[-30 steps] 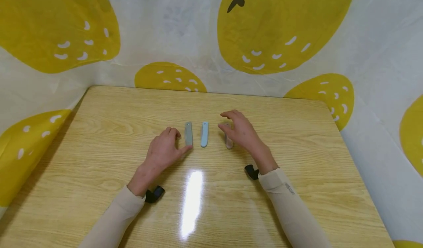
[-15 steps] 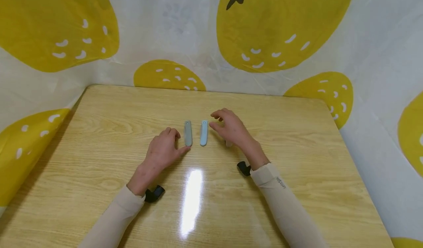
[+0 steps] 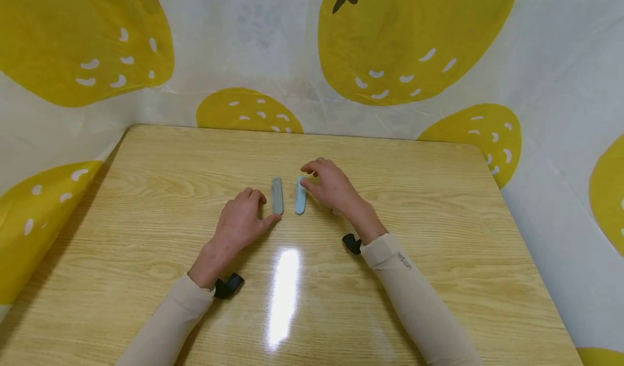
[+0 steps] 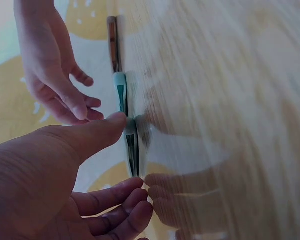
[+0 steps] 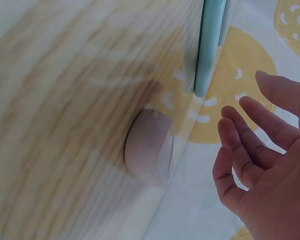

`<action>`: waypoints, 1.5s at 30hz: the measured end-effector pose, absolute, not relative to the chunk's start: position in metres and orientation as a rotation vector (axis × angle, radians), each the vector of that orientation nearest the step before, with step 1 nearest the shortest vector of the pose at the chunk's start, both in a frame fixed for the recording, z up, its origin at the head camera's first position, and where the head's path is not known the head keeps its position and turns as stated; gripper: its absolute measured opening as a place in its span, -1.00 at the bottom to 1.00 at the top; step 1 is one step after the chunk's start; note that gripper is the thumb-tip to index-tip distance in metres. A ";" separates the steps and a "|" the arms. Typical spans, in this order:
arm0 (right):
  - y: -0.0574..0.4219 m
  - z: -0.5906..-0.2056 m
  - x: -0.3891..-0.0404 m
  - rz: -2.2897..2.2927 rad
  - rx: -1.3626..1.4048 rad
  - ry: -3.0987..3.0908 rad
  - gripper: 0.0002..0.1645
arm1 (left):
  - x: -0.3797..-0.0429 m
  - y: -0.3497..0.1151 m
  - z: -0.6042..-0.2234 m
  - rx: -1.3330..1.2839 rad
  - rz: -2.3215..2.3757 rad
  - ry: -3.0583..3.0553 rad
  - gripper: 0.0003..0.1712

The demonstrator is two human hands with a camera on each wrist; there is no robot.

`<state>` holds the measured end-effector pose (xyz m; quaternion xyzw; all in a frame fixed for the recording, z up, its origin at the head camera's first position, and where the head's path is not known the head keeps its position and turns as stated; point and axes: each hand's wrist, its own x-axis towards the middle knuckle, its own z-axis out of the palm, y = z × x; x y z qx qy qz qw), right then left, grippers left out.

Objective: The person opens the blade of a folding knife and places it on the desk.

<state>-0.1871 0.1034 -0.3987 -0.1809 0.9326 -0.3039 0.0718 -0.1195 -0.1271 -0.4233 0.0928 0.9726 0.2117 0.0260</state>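
A slim grey-green item (image 3: 277,195), shaped like a folded pocket knife with a small hole at its far end, lies on the table. My left hand (image 3: 239,220) rests beside it, thumb tip at its near end and fingers loosely bent on its left. A light blue one (image 3: 300,198) of the same shape lies to its right. Above that one's far end hovers my right hand (image 3: 333,187), fingers relaxed and apart, holding nothing. A pinkish-beige one (image 5: 149,147) shows in the right wrist view; in the head view my right hand mostly hides it.
The wood-grain table (image 3: 170,155) has a strip of glare near the front. A white cloth (image 3: 273,46) with large yellow fruit prints hangs behind and along the sides. A black wrist camera (image 3: 228,286) sits under my left wrist, another (image 3: 351,243) under my right.
My right hand has moved left, from over the pinkish-beige item to over the far end of the light blue one. My left hand has stayed in place.
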 end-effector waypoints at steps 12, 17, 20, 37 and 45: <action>0.093 -0.402 -0.194 -0.891 -0.564 2.771 -0.55 | -0.119 -0.125 -0.424 0.278 0.641 3.018 -0.41; 0.088 -0.405 -0.196 -0.888 -0.578 2.764 -0.56 | -0.118 -0.125 -0.424 0.268 0.645 3.014 -0.41; 0.086 -0.407 -0.196 -0.869 -0.586 2.763 -0.56 | -0.118 -0.125 -0.425 0.259 0.648 3.014 -0.42; 0.073 -0.406 -0.201 -0.719 -0.663 2.808 -0.54 | -0.119 -0.125 -0.424 0.265 0.663 3.017 -0.42; 0.064 -0.405 -0.206 -0.695 -0.643 2.780 -0.53 | -0.119 -0.126 -0.424 0.259 0.668 3.014 -0.44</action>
